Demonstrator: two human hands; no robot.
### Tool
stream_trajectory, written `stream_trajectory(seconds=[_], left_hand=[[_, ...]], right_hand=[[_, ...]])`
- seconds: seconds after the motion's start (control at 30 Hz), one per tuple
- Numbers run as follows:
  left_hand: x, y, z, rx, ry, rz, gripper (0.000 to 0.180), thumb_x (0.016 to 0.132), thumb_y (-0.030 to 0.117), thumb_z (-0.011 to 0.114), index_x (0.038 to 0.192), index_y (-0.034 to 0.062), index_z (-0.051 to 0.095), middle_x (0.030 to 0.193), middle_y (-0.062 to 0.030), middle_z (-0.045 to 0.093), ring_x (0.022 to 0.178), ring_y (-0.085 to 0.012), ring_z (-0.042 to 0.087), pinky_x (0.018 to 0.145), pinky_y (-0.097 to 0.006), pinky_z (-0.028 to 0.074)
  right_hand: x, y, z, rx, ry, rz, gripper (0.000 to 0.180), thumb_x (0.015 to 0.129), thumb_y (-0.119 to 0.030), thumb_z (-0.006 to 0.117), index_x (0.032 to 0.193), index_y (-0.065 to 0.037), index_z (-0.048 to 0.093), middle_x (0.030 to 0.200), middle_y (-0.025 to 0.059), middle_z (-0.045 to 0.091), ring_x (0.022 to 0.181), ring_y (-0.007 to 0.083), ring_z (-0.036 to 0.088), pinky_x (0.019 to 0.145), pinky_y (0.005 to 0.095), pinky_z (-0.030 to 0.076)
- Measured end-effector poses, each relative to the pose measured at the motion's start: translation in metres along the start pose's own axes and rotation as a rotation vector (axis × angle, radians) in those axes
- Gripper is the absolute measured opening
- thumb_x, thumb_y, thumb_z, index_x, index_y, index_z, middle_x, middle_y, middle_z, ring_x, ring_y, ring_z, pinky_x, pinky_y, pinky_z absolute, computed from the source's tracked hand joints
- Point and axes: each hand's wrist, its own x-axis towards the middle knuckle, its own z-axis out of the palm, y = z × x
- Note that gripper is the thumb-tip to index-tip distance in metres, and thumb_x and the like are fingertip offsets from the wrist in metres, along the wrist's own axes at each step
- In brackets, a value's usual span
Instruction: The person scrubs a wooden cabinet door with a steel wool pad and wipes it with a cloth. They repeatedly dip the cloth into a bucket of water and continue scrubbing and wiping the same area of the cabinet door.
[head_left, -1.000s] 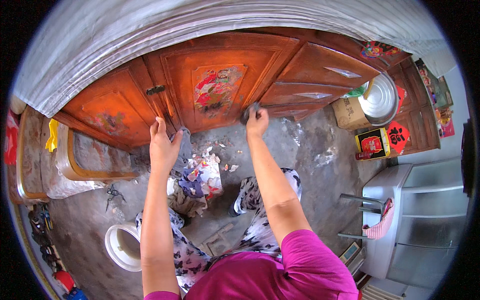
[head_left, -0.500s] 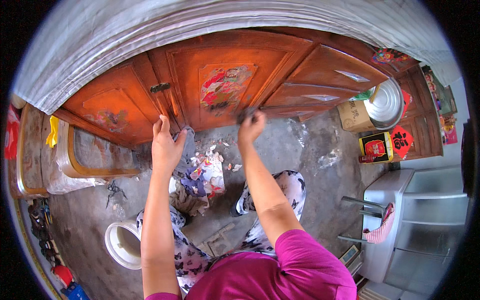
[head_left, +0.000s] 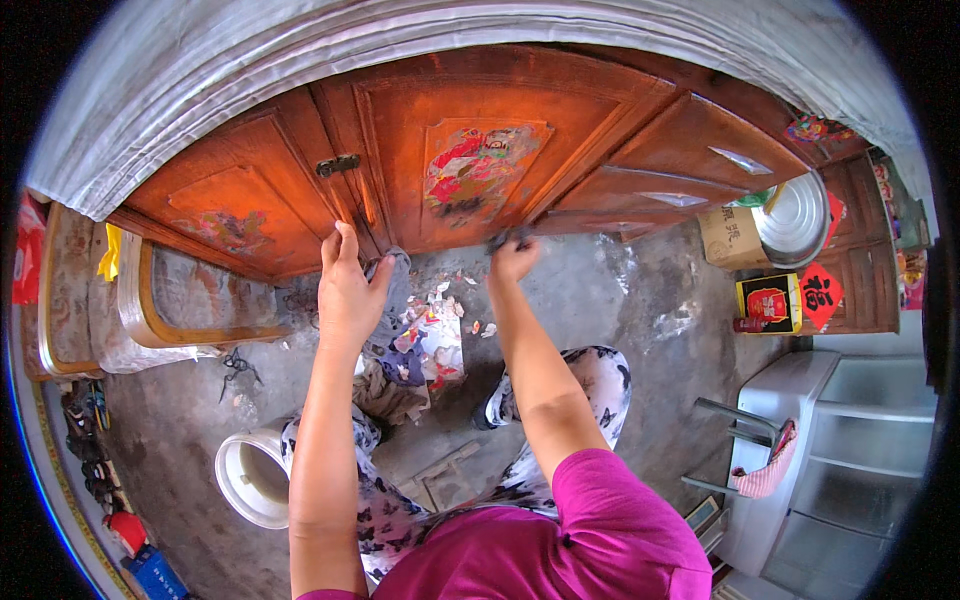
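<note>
Two hands, one wooden cabinet: two panelled doors, one torn sticker on each, one dark latch. Right hand clamped on one dark scouring pad, at the right door's bottom edge; pad blurred, mostly covered by fingers, exact type unclear. Left hand: thumb and fingers apart, tips by the left door's lower edge; contact can't be told. Grey cloth partly behind its thumb. One white bucket, partly behind left leg. Cabinet top hidden by pale sheeting, cut off above.
</note>
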Motion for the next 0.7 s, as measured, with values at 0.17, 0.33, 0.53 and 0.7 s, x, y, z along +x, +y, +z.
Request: stream_trajectory(seconds=[0.17,0.33,0.53,0.7], left_hand=[[0.001,-0.001,-0.001,-0.02,-0.01,0.037,0.078,0.092,0.025,0.077,0.153,-0.0065,0.039,0.146,-0.0296,0.05,0.129,-0.0472,0.057,0.105,-0.046,0.051],[-0.001,-0.003,-0.005,0.006,-0.023,0.001,0.079,0.092,0.025,0.076,0.153,-0.006,0.038,0.147,-0.0302,0.05,0.129,-0.0474,0.056,0.104,-0.046,0.051],[0.001,0.001,-0.01,0.004,-0.033,-0.023,0.079,0.093,0.027,0.076,0.153,-0.0055,0.037,0.147,-0.0316,0.049,0.127,-0.0492,0.057,0.103,-0.047,0.052],[0.001,0.004,0.008,-0.02,-0.015,0.034,0.079,0.093,0.027,0.076,0.153,-0.0054,0.037,0.146,-0.0319,0.05,0.128,-0.0501,0.056,0.101,-0.048,0.053]], right_hand=[[-0.006,0.032,0.011,0.451,0.089,0.483,0.026,0.097,-0.018,0.074,0.11,0.0,0.062,0.103,0.0108,0.07,0.085,0.0216,0.063,0.075,0.0402,0.054],[-0.016,-0.057,0.021,0.493,0.11,0.448,0.018,0.098,-0.017,0.075,0.103,-0.003,0.064,0.1,0.0063,0.069,0.083,0.0187,0.064,0.077,0.0369,0.055],[-0.047,-0.164,-0.003,0.562,-0.017,-0.136,0.023,0.095,-0.016,0.08,0.103,0.0,0.065,0.101,0.0069,0.068,0.09,0.0183,0.061,0.083,0.0362,0.051],[-0.022,-0.055,0.002,0.164,0.031,0.108,0.021,0.093,-0.013,0.08,0.102,0.001,0.066,0.1,0.0101,0.07,0.09,0.0201,0.063,0.084,0.0365,0.052]])
